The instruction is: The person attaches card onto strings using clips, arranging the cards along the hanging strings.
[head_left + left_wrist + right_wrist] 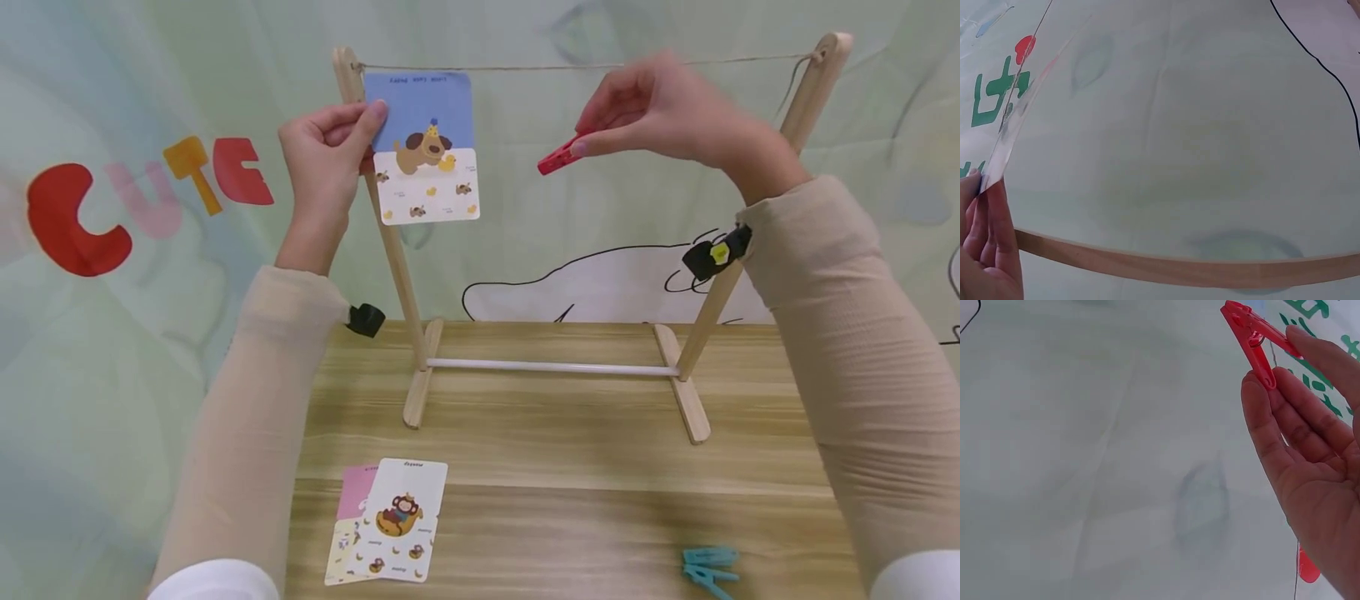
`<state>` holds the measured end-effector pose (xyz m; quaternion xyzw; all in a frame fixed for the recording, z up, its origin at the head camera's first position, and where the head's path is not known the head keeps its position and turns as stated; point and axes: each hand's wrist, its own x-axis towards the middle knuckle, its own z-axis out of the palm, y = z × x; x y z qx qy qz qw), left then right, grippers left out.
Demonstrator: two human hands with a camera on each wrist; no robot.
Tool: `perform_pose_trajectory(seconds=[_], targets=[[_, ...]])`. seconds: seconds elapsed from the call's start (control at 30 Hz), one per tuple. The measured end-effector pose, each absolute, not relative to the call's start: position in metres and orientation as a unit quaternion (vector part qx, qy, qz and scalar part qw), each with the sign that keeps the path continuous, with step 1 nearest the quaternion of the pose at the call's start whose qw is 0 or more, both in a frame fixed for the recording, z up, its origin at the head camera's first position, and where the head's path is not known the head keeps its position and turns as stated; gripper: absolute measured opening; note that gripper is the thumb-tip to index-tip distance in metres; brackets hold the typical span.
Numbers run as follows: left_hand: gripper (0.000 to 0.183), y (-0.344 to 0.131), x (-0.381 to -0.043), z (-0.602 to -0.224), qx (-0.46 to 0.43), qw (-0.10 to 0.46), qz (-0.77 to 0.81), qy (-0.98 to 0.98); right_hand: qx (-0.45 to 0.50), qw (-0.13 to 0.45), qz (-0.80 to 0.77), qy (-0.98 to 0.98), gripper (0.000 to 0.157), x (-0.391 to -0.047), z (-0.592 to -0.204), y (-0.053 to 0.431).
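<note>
My left hand (326, 158) pinches the left edge of a card (427, 187) with a dog and a duck on it. The card's top lies close to the string (525, 67) of a small wooden rack, near its left post. In the left wrist view the card (1007, 140) shows almost edge-on between thumb and fingers. To the right, my right hand (667, 117) pinches a red clothespin (558, 157) below the string. In the right wrist view the thumb and fingers hold the handle ends of that clothespin (1250, 340).
Two wooden posts (720, 312) on flat feet, joined by a white bar (551, 367), stand on the wooden table (570, 467). A monkey card (401, 521) overlaps a pink and yellow card (358, 496) at front left. Teal clothespins (708, 567) lie at front right.
</note>
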<state>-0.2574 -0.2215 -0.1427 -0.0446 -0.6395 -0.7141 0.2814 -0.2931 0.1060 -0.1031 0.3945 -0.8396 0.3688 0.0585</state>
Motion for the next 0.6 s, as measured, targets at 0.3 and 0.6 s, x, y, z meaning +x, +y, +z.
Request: perform_pose_trajectory(seconds=[0.3, 0.6], targets=[[0.038, -0.22, -0.258, -0.141, -0.048, 0.292, -0.709, -0.64, 0.399, 0.084, 0.376, -0.832, 0.025, -0.289, -0.083, 0.095], [0.036, -0.217, -0.262, -0.141, -0.059, 0.303, -0.704, -0.639, 0.347, 0.084, 0.443, -0.822, 0.032, -0.292, -0.061, 0.08]])
